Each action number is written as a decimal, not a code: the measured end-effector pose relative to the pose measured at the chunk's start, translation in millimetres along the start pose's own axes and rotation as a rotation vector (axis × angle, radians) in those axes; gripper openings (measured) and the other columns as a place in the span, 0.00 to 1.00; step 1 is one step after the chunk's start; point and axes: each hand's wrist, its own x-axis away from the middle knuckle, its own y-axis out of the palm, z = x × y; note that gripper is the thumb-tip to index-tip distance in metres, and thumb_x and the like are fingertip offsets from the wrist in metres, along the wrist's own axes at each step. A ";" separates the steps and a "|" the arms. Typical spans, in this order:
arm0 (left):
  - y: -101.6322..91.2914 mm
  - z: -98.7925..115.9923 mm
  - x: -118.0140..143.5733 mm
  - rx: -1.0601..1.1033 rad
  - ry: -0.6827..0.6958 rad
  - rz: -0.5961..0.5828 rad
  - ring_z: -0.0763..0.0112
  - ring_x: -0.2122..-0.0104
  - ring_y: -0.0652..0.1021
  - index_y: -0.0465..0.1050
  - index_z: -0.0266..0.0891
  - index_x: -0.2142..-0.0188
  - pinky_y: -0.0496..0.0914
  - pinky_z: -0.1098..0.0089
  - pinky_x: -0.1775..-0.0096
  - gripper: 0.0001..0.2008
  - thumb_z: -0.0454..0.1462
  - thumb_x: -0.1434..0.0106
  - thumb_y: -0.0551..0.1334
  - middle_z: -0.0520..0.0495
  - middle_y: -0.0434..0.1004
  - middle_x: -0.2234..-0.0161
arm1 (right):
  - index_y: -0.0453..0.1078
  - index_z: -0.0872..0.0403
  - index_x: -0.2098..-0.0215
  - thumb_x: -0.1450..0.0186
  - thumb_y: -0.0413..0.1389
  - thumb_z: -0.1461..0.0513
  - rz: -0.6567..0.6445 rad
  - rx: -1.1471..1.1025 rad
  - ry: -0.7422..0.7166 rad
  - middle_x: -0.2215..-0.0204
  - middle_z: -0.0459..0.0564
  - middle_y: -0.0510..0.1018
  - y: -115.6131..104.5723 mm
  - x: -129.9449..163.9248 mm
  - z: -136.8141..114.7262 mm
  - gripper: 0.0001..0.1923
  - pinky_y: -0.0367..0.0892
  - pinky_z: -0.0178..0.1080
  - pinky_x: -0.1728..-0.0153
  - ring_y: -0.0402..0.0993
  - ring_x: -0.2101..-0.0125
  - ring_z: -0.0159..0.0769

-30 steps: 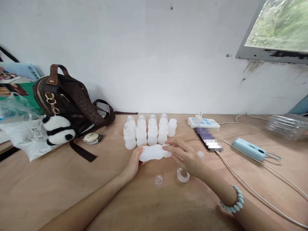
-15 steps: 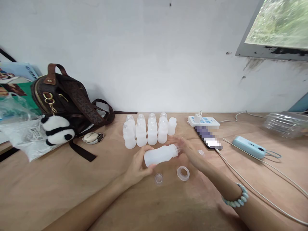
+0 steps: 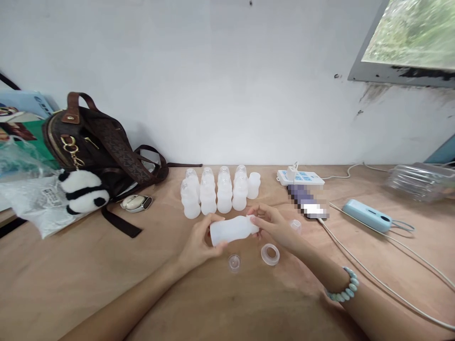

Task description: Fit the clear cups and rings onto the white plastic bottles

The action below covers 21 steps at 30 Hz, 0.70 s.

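Wooden table [image 3: 106,284] carries a brown handbag [image 3: 95,142] with panda plush [image 3: 83,192] at left; power strip [image 3: 300,178], phone [image 3: 307,202] and blue device [image 3: 368,215] at right. Eight capped translucent bottles [image 3: 213,194] stand in two rows, one uncapped beside them. Left hand [image 3: 199,241] grasps the horizontal frosted bottle [image 3: 232,229] by its base; right hand [image 3: 275,227] pinches its neck. One collar ring [image 3: 270,254] and one clear teat [image 3: 234,262] lie just below.

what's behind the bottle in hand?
Behind the held bottle stands a cluster of bottles on the table; the left hand and right hand hide part of it.
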 end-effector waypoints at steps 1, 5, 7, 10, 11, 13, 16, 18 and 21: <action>-0.3 -0.7 2.0 -0.097 0.089 -0.015 0.63 0.67 0.76 0.69 0.41 0.57 0.71 0.66 0.65 0.20 0.48 0.45 0.65 0.46 0.76 0.65 | 0.66 0.54 0.65 0.37 0.57 0.52 -0.002 -0.058 0.068 0.78 0.42 0.74 0.8 -0.5 1.0 0.13 0.64 0.32 0.81 0.70 0.81 0.29; -4.0 -5.1 5.8 -0.391 0.437 -0.055 0.61 0.66 0.79 0.72 0.42 0.58 0.75 0.62 0.64 0.18 0.48 0.44 0.66 0.42 0.79 0.63 | 0.64 0.54 0.72 0.42 0.60 0.50 0.005 -0.160 0.255 0.82 0.40 0.73 1.1 -0.6 0.9 0.17 0.55 0.28 0.86 0.65 0.86 0.24; -8.0 -7.3 6.1 -0.441 0.494 -0.099 0.60 0.66 0.80 0.73 0.43 0.58 0.76 0.61 0.64 0.14 0.46 0.42 0.66 0.40 0.79 0.63 | 0.63 0.54 0.74 0.43 0.61 0.49 0.002 -0.195 0.319 0.83 0.40 0.72 0.9 -0.1 -0.2 0.18 0.52 0.27 0.87 0.64 0.87 0.23; -14.8 -9.0 6.6 -0.400 0.422 -0.159 0.63 0.67 0.80 0.74 0.46 0.60 0.77 0.59 0.62 0.06 0.41 0.37 0.63 0.42 0.79 0.61 | 0.61 0.53 0.74 0.44 0.61 0.50 -0.012 -0.209 0.376 0.83 0.40 0.72 1.3 1.1 -1.7 0.19 0.50 0.27 0.88 0.64 0.88 0.23; -16.8 -9.2 6.6 -0.382 0.398 -0.168 0.64 0.67 0.80 0.75 0.47 0.61 0.78 0.59 0.62 0.04 0.39 0.36 0.62 0.43 0.79 0.61 | 0.60 0.53 0.74 0.44 0.61 0.50 -0.013 -0.209 0.385 0.84 0.40 0.72 1.8 1.7 -2.7 0.19 0.50 0.27 0.88 0.64 0.88 0.23; -19.8 -8.9 6.0 -0.373 0.396 -0.166 0.65 0.68 0.80 0.75 0.47 0.62 0.78 0.60 0.63 0.04 0.38 0.35 0.61 0.44 0.79 0.60 | 0.60 0.53 0.75 0.44 0.61 0.50 -0.013 -0.201 0.392 0.83 0.40 0.72 3.3 3.0 -6.4 0.19 0.50 0.27 0.88 0.64 0.88 0.24; -21.2 -7.4 3.0 -0.399 0.505 -0.124 0.62 0.66 0.81 0.75 0.47 0.59 0.77 0.60 0.63 0.09 0.41 0.40 0.66 0.42 0.81 0.59 | 0.62 0.53 0.74 0.39 0.56 0.49 -0.043 -0.078 0.314 0.82 0.42 0.72 3.6 5.6 -17.6 0.17 0.54 0.30 0.87 0.65 0.87 0.25; -19.6 -5.9 0.8 -0.404 0.573 -0.026 0.61 0.64 0.81 0.73 0.45 0.56 0.77 0.61 0.62 0.15 0.42 0.43 0.68 0.42 0.81 0.59 | 0.65 0.54 0.70 0.36 0.52 0.50 -0.031 0.094 0.186 0.80 0.44 0.73 -1.5 7.4 -27.9 0.16 0.59 0.32 0.84 0.68 0.84 0.28; -14.5 -3.2 -0.7 -0.389 0.532 0.156 0.59 0.62 0.82 0.69 0.43 0.53 0.77 0.60 0.59 0.20 0.41 0.45 0.69 0.42 0.81 0.59 | 0.67 0.52 0.62 0.33 0.49 0.51 0.181 0.503 -0.024 0.74 0.47 0.76 -21.8 10.6 -42.1 0.14 0.63 0.36 0.76 0.73 0.75 0.35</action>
